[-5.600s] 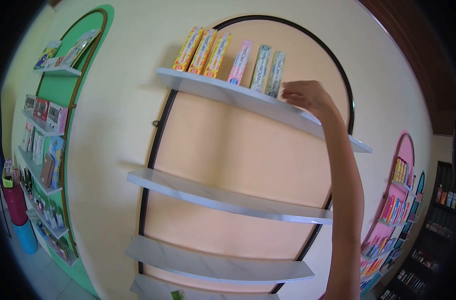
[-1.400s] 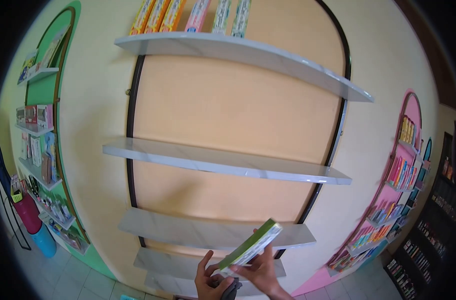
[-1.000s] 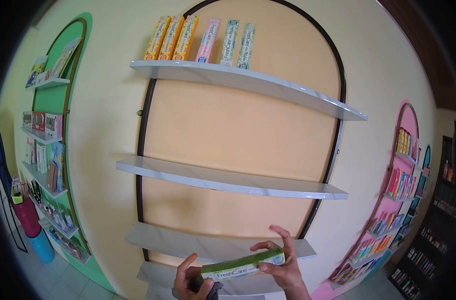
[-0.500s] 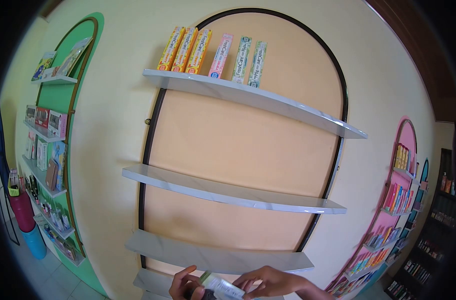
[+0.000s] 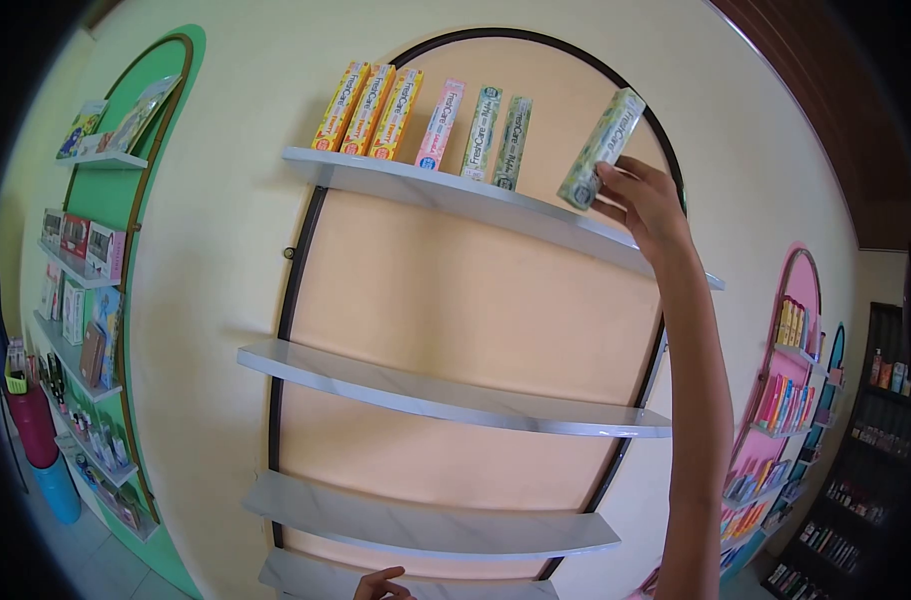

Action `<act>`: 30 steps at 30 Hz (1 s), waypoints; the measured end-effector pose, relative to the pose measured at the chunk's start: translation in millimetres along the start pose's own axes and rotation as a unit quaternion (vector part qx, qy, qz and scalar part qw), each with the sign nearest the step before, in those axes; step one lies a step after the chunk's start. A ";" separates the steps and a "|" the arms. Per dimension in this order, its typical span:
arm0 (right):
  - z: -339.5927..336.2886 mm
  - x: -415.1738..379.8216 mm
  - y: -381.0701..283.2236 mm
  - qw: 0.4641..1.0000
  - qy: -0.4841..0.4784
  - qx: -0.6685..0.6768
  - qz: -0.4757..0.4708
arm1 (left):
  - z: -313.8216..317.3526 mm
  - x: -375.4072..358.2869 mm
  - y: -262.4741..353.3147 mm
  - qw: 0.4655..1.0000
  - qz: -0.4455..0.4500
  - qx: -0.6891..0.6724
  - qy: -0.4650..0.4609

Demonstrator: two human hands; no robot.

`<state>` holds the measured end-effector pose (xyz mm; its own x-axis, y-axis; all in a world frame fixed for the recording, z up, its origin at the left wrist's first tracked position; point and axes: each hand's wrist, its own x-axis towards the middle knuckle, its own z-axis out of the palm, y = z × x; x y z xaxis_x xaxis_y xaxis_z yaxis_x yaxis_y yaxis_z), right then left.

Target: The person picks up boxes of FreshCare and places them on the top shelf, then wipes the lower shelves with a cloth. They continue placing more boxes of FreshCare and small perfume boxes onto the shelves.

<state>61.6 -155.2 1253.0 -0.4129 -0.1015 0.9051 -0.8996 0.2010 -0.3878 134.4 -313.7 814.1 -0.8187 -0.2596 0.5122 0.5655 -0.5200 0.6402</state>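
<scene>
My right hand [image 5: 644, 205] is closed around a green-and-white FreshCare box [image 5: 604, 148], tilted to the right. It overlaps the right part of the top shelf [image 5: 456, 188] in this view. Left of it, two similar green FreshCare boxes [image 5: 483, 132] stand on the shelf. Beside them are one pink FreshCare box [image 5: 441, 125] and three yellow-orange FreshCare boxes [image 5: 396, 115]. At the bottom edge, only the curled fingers of my left hand [image 5: 382, 584] show; I cannot tell what they hold.
Lower marbled shelves [image 5: 446, 395] run across the arched peach panel. A green wall display [image 5: 116, 250] with boxes and small goods stands left, above a maroon-and-blue container [image 5: 38, 425]. Stocked pink shelves [image 5: 776, 430] and a dark rack [image 5: 856, 450] are at right.
My right hand has risen from the bottom centre to the top shelf's right side, carrying the green FreshCare box. My left hand has dropped mostly out of view.
</scene>
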 end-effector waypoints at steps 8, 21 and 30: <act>-3.5 51.9 26.8 0.990 -0.023 -0.075 0.113 | -5.8 -1.7 0.1 0.999 -0.037 -0.014 -0.003; -3.7 66.2 33.4 0.976 -0.080 -0.087 0.183 | -7.6 -1.0 -5.1 0.999 -0.039 -0.038 -0.006; -1.0 55.9 32.5 0.970 -0.103 -0.150 0.161 | -3.9 -0.8 -3.1 0.999 -0.028 -0.036 -0.017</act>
<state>9.5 -153.4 1291.2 -0.7134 -0.1722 0.6793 -0.6497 0.5258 -0.5491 132.9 -315.1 809.5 -0.8441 -0.2007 0.4972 0.5093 -0.5900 0.6265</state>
